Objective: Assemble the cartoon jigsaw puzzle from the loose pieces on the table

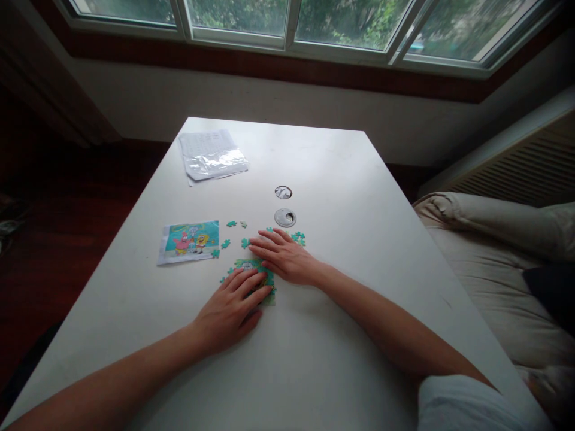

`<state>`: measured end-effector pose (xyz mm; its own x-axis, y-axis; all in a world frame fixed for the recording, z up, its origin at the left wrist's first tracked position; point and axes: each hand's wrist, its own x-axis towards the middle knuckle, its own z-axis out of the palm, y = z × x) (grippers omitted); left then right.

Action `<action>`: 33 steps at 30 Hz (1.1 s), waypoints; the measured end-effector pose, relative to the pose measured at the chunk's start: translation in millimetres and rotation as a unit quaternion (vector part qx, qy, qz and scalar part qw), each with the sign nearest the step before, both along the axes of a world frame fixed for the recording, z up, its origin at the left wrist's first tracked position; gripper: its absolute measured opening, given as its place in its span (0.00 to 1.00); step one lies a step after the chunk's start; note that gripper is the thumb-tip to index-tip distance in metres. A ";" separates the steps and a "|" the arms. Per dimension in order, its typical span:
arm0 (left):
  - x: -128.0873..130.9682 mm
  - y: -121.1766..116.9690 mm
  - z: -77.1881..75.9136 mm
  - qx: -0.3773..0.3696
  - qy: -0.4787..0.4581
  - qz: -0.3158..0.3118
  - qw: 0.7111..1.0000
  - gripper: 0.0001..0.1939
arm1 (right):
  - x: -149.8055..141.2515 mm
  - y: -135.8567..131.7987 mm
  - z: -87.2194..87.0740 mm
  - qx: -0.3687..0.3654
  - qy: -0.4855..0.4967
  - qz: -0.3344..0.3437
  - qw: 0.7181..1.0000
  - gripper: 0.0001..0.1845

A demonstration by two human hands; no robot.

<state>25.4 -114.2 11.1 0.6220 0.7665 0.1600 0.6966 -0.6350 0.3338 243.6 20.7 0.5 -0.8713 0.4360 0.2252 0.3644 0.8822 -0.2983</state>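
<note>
A partly joined jigsaw puzzle [246,264] in green and teal lies on the white table, much of it covered by my hands. My left hand [236,305] rests over its lower left part, palm down with the fingers stretched out. Over the puzzle's upper right edge lies my right hand [285,257], fingers extended and flat. Loose puzzle pieces [245,243] sit just left of the right fingertips, and more pieces [298,238] lie beyond that hand. A picture card [191,240] with cartoon figures is to the left, a loose piece [215,254] at its corner.
The white table [359,239] carries a clear plastic sleeve with papers [211,155] at the far left. A round hole [283,192] and a round grey cover [285,217] are near the middle. A beige cushioned seat [485,269] stands to the right, windows [350,24] beyond.
</note>
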 end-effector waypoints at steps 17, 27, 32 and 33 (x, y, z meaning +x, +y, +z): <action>-2.0 -0.1 -1.3 -0.011 0.004 -0.004 1.000 0.25 | 8.5 13.2 -8.6 0.034 0.066 -0.112 0.991 0.08; -2.2 0.1 -1.2 -0.010 0.004 -0.004 1.000 0.25 | 7.5 10.5 -7.2 0.028 0.050 -0.081 0.995 0.12; -1.0 0.5 0.7 -0.009 -0.012 -0.003 1.000 0.25 | 8.3 12.0 -6.8 0.016 0.061 -0.083 0.995 0.10; -1.0 0.6 1.0 -0.009 -0.012 -0.002 1.000 0.25 | 8.7 12.2 -6.5 0.014 0.062 -0.084 0.994 0.10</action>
<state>24.4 -113.7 12.1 0.6212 0.7668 0.1617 0.6853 -0.6317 0.3624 252.3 32.9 -6.0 -0.7517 0.5651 0.3400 0.4689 0.8205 -0.3270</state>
